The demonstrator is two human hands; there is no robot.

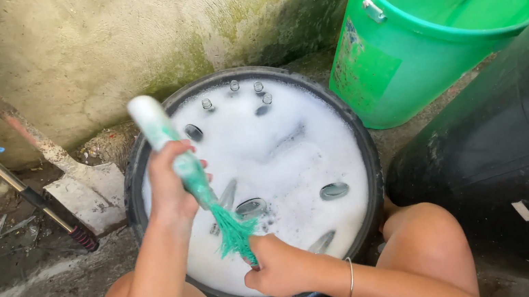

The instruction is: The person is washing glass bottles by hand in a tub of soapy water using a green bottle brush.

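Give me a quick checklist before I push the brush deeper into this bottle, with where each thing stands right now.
1. Left hand grips the bottle brush by its handle: ok.
2. Right hand holds the bottle: cannot tell, foam and fingers hide it.
3. Green bristles meet the right hand's grip: ok.
4. Black basin has soapy water, other bottles floating: ok.
5. Green bucket of clear water is beside the basin: ok.

bottle [251, 259] hidden in right hand [280, 267], foam [280, 160] covering bottles
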